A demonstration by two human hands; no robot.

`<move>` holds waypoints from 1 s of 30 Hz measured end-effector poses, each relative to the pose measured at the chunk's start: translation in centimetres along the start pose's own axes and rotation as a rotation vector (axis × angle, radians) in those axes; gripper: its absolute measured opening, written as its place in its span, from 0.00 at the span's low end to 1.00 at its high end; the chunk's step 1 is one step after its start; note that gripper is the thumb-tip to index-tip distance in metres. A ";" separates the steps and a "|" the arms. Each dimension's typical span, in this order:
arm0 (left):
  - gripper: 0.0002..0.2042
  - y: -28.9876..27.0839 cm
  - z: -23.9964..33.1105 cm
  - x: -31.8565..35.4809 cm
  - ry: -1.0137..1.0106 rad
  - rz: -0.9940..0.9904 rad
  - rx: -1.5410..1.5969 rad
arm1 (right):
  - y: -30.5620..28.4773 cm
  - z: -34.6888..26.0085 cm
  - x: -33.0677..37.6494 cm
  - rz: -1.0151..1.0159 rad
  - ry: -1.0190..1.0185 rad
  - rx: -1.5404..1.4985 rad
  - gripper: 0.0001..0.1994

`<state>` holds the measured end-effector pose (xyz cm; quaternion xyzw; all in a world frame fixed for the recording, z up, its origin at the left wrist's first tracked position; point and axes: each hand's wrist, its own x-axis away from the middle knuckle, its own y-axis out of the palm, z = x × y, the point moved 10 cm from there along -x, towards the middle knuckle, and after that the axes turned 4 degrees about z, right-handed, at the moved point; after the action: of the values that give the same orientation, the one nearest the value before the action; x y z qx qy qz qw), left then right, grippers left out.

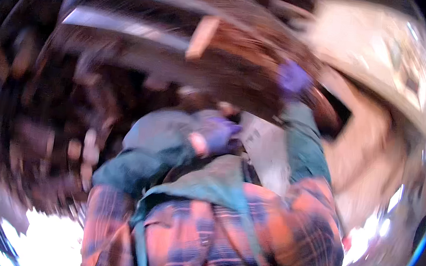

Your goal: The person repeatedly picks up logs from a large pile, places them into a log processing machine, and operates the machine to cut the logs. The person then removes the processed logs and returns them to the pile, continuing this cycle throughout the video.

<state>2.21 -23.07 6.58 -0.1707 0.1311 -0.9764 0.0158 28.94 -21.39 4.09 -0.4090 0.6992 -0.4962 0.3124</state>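
Observation:
Motion smears the whole head view. My left hand (218,135), in a purple glove, is low in front of my apron (202,184), beside a pale grey panel (266,146). Its fingers are too blurred to read. My right hand (294,79), also gloved in purple, reaches farther out at the right. It is at the edge of a large dark brown mass (240,68), and I cannot make out whether it grips it. A short light-orange block (202,37) shows against that mass. Green sleeve covers (306,137) wrap both my forearms.
A long grey bar (125,25) crosses the upper left. Large cream-coloured equipment or a bin (358,39) stands at the upper right, above a tan surface (372,144). Many small blurred brownish pieces (74,147) fill the dark left side.

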 end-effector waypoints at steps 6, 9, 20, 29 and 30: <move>0.20 -6.8 -4.1 5.4 -0.068 0.357 0.015 | 0.7 16.3 2.7 -0.318 -0.300 0.776 0.22; 0.23 -5.2 -11.8 13.9 -0.391 0.515 0.130 | 7.9 10.3 -2.6 -0.569 0.185 0.234 0.24; 0.22 4.3 -38.6 48.6 -0.853 1.478 0.789 | 31.5 -55.5 11.8 -1.146 -0.457 -0.437 0.22; 0.36 29.0 -54.4 87.8 -1.207 2.655 1.242 | 52.7 -91.7 47.9 -1.937 -0.782 -0.503 0.28; 0.37 30.8 -54.9 92.6 -1.265 2.744 1.092 | 54.1 -94.8 51.9 -1.963 -0.718 -0.521 0.31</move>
<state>-103.96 -46.06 -20.79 0.2609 0.1970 -0.0709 -0.9424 -89.59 -16.27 -19.30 -0.9671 0.0174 -0.2168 -0.1321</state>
